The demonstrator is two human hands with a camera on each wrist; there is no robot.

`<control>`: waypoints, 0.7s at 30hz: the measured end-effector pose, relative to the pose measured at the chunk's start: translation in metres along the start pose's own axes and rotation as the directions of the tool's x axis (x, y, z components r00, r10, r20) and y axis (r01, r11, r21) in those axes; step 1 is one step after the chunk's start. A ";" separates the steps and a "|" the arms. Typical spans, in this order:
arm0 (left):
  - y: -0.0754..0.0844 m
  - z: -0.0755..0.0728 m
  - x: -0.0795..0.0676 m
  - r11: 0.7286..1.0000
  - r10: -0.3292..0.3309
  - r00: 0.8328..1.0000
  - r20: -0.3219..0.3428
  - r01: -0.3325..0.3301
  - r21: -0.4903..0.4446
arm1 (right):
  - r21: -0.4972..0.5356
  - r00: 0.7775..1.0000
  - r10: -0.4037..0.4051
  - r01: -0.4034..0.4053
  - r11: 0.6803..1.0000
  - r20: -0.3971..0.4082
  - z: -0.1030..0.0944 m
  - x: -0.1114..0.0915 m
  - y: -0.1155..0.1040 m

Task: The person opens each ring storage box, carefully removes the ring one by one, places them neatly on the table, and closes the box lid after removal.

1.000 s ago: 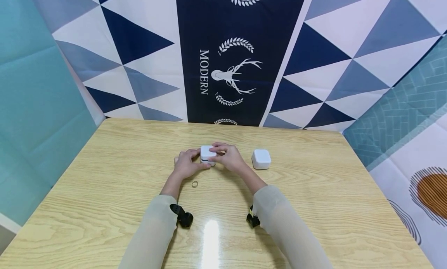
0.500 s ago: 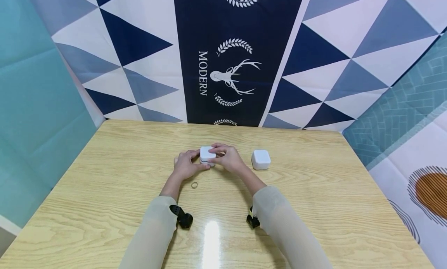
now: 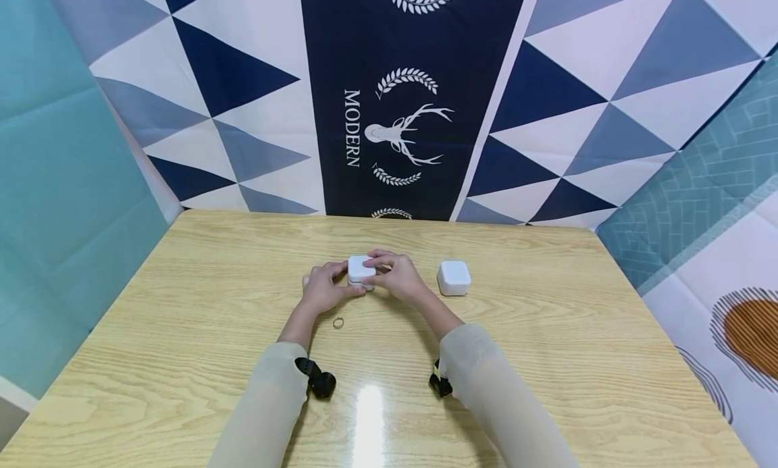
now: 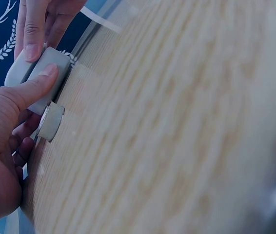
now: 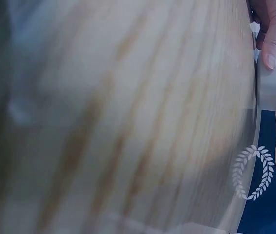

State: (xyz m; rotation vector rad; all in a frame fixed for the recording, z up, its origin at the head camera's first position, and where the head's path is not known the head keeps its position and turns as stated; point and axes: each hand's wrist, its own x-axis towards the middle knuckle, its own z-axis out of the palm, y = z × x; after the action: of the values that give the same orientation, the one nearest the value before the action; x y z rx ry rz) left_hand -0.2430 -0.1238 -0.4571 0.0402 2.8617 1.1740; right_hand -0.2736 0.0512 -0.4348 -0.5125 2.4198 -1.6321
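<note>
A small white rounded box stands upright on the wooden table between both hands, its lid (image 3: pixel 361 268) over its base (image 4: pixel 50 83). My left hand (image 3: pixel 324 288) grips the base from the left, with the thumb across the near side. From the right, my right hand (image 3: pixel 398 277) pinches the lid between thumb and fingers. A thin dark seam shows between lid and base in both wrist views. The inside of the box is hidden. Nearer to me, just below the left hand, a small metal ring (image 3: pixel 338 323) lies on the table.
A second white rounded box (image 3: pixel 454 277) stands on the table (image 3: pixel 535 333) to the right of the hands. Behind the table's far edge hangs a patterned cloth (image 3: pixel 243 117) with triangles and a deer print. A teal cloth (image 3: pixel 73 184) borders the left.
The lid has come down onto the base, and the dark gap between them has narrowed in the head view. Both hands keep nearly the same place; the ring has not moved.
</note>
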 end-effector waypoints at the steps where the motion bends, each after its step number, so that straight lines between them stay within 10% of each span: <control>1: 0.000 0.000 0.000 1.000 0.000 1.000 0.000 0.000 0.001 | -0.001 1.000 0.001 -0.001 1.000 0.002 0.000 0.000 0.000; 21: 0.001 -0.001 -0.001 1.000 0.004 1.000 -0.004 -0.004 0.015 | 0.018 1.000 0.020 -0.020 1.000 0.002 0.001 0.000 0.000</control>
State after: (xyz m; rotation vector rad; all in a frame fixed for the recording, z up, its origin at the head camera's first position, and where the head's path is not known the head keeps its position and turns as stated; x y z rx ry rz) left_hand -0.2422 -0.1235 -0.4559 0.0438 2.8755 1.1544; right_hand -0.2730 0.0505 -0.4355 -0.4849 2.3991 -1.6424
